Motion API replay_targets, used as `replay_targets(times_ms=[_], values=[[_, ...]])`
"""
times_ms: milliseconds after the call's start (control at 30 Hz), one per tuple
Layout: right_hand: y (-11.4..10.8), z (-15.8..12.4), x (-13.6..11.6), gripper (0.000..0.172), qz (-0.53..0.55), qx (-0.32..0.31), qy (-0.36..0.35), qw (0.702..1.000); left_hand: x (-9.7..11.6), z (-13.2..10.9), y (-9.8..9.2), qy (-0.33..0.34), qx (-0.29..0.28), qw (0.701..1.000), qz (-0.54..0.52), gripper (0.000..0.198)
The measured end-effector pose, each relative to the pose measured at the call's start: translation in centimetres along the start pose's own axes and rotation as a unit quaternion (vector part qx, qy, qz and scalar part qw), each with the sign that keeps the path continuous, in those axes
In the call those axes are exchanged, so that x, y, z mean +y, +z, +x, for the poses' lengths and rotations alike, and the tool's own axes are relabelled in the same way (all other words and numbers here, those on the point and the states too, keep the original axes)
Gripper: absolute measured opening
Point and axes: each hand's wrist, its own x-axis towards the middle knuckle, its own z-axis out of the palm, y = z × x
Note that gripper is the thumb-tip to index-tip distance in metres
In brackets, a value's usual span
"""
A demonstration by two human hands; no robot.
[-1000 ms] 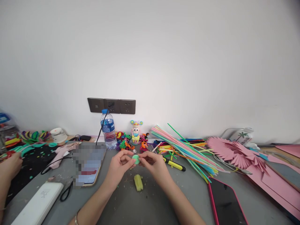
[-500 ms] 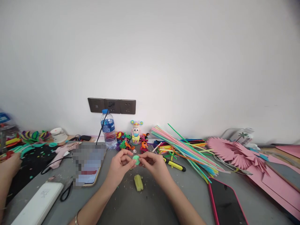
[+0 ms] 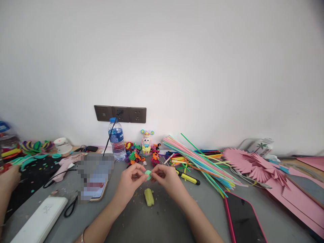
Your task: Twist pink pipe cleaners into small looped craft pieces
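My left hand and my right hand meet above the grey table. Both pinch a small round green piece between their fingertips. Just below them a short yellow-green bundle lies on the table. Small green scraps are scattered around it.
A phone with a blurred screen lies left, a pink-edged phone right. A water bottle, small figures, a yellow knife, coloured straws and pink paper stand behind. Another person's hand is far left, near a white block.
The green piece has turned slightly between my fingertips. The hands have stayed in the same place.
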Motion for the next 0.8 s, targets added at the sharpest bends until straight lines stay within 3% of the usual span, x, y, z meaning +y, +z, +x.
replay_targets(times_ms=[167,333,467,567,633,733,800], values=[[-0.6,0.0,0.3,0.03,0.078,-0.068,0.062,0.993,-0.2,0.1,-0.1,0.011,0.003,1.0,0.024,0.016],[-1.0,0.1,0.4,0.034,0.113,-0.12,0.064,0.984,-0.8,0.4,-0.3,0.005,-0.017,1.0,0.011,0.018],[-1.3,0.1,0.4,0.033,0.114,-0.124,0.034,0.985,-1.2,0.6,-0.5,0.005,-0.041,0.999,0.014,0.021],[-1.7,0.3,0.4,0.034,0.118,-0.1,0.028,0.987,-0.9,0.5,-0.7,0.027,-0.043,0.995,0.082,0.02],[-2.1,0.4,0.4,0.036,0.136,-0.064,0.037,0.988,-0.5,0.4,-1.1,0.081,-0.081,0.981,0.155,0.021],[-2.7,0.6,0.2,0.04,0.182,-0.01,0.049,0.982,-0.1,0.3,-1.8,0.191,-0.206,0.929,0.242,0.029],[-3.0,0.6,0.1,0.041,0.215,0.008,0.051,0.975,-0.1,0.3,-2.1,0.216,-0.26,0.899,0.277,0.033]])
